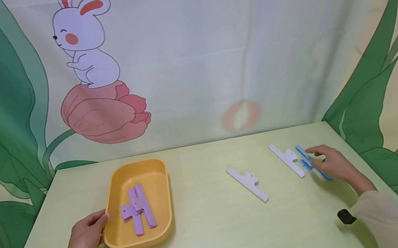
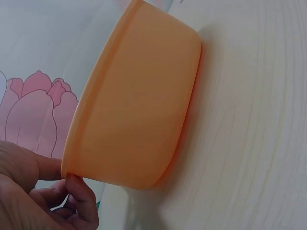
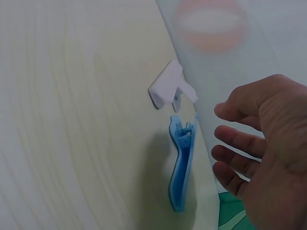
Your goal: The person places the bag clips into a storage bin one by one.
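My left hand (image 1: 86,236) pinches the left rim of an orange-yellow plastic tray (image 1: 163,200), thumb and fingers on either side in the left wrist view. Two purple clips (image 1: 146,207) lie crossed over each other inside this tray. On the right of the table, my right hand (image 1: 333,164) hovers at a blue clip (image 1: 306,164) that lies on the tabletop. Its fingers (image 3: 235,139) are loosely bent, and the right wrist view shows a gap between them and the blue clip. Just left of it is a white clip (image 1: 287,162).
Another white clip (image 1: 247,184) lies nearer the middle of the pale wooden table (image 1: 211,244). A printed curtain (image 1: 180,57) with a rabbit and tulips hangs behind the table's back edge. A small black object (image 1: 346,216) sits at the right sleeve.
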